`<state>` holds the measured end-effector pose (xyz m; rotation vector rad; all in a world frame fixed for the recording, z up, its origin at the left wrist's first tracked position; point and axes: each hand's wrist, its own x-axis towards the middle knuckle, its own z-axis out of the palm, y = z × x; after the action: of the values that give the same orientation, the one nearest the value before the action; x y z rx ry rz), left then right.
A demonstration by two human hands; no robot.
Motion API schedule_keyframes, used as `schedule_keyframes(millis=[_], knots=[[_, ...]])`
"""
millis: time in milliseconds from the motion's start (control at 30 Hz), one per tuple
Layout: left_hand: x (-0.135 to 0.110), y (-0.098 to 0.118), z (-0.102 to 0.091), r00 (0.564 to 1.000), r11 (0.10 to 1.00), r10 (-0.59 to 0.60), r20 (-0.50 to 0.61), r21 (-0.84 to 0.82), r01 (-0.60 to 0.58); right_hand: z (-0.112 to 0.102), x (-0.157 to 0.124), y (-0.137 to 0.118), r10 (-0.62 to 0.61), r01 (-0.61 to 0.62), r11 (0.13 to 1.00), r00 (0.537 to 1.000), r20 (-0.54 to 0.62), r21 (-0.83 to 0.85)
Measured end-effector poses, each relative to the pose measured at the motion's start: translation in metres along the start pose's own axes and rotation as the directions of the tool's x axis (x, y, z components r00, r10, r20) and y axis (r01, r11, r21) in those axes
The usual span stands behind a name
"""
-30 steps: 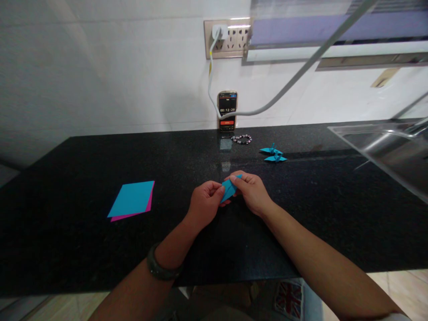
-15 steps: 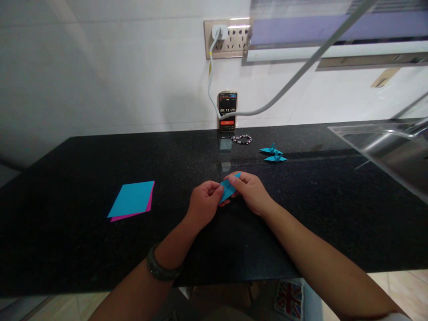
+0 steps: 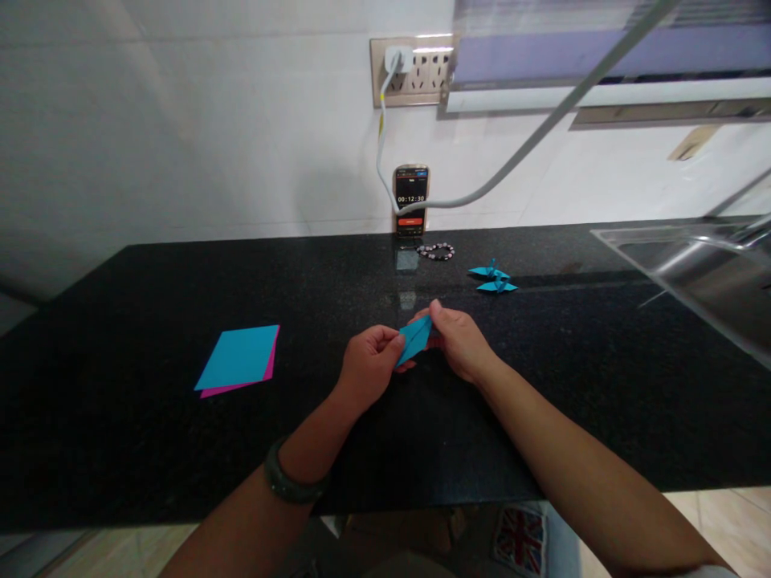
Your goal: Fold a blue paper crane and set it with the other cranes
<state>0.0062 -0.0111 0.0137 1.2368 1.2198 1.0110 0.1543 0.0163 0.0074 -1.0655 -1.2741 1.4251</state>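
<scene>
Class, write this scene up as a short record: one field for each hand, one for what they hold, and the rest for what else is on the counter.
Left hand: pinches the near end of the folded blue paper
Right hand: pinches its far tip
Surface: black counter
Left of hands: blue sheet lying on a pink sheet
Behind hands: paper crane, bead bracelet, phone against the wall
Far right: metal sink

Sheets [image 3: 238, 359] lie left of the held paper [image 3: 415, 339], crane [image 3: 494, 280] and phone [image 3: 410, 199] behind.
</scene>
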Motion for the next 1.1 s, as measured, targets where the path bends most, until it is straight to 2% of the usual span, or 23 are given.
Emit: schedule_keyframes(millis=[67,167,267,400,500,600,667,733,800,867,900,967,1033,1100], knots=[[0.0,0.0,0.0,1.0,1.0,0.003,-0.006,-0.008,-0.003,0.0,-0.002,-0.001,-0.125,0.127,0.984,0.992,0.024,-0.127],[0.001,0.001,0.0,1.0,1.0,-0.006,-0.004,-0.025,0.006,0.0,-0.002,-0.001,-0.303,0.288,0.906,0.953,0.0,-0.311],[0.001,0.002,0.0,0.999,0.999,-0.026,0.029,-0.03,0.027,0.0,-0.002,0.0,-0.373,0.321,0.867,0.925,-0.069,-0.38],[0.001,0.002,0.0,0.999,0.999,-0.038,0.035,-0.014,0.039,0.0,-0.001,0.003,-0.352,0.285,0.895,0.924,-0.15,-0.343],[0.003,0.001,-0.003,1.0,1.0,-0.017,0.014,0.0,0.017,0.0,-0.001,0.003,-0.257,0.223,0.955,0.951,-0.169,-0.197],[0.005,0.0,-0.007,1.0,0.999,0.025,0.009,0.038,-0.025,0.0,0.0,-0.001,-0.122,0.119,0.992,0.986,-0.114,-0.027],[0.007,0.0,-0.01,0.998,0.997,0.057,0.001,0.055,-0.057,-0.001,0.0,-0.003,-0.085,0.084,0.996,0.995,-0.048,-0.022],[0.009,0.0,-0.012,0.996,0.996,0.076,-0.04,0.043,-0.075,-0.002,-0.001,-0.005,-0.108,0.105,0.991,0.993,-0.038,-0.086],[0.01,-0.001,-0.013,0.991,0.998,0.058,-0.118,0.013,-0.056,-0.002,-0.003,-0.004,-0.213,0.193,0.966,0.971,-0.11,-0.173],[0.011,-0.001,-0.013,0.986,1.0,-0.017,-0.164,-0.026,0.013,-0.002,-0.004,-0.003,-0.409,0.344,0.883,0.897,-0.165,-0.319],[0.011,0.0,-0.013,0.987,0.997,-0.068,-0.149,-0.057,0.06,-0.001,-0.005,-0.002,-0.518,0.429,0.804,0.845,-0.131,-0.411],[0.011,0.002,-0.013,0.988,0.98,-0.146,-0.053,-0.144,0.137,-0.001,-0.007,-0.001,-0.666,0.569,0.611,0.745,0.031,-0.551],[0.01,0.004,-0.013,0.987,0.955,-0.159,0.037,-0.248,0.163,0.0,-0.009,-0.001,-0.694,0.65,0.451,0.687,0.217,-0.611],[0.01,0.005,-0.014,0.99,0.938,-0.132,0.057,-0.316,0.143,0.002,-0.011,0.0,-0.664,0.676,0.355,0.669,0.334,-0.646]])
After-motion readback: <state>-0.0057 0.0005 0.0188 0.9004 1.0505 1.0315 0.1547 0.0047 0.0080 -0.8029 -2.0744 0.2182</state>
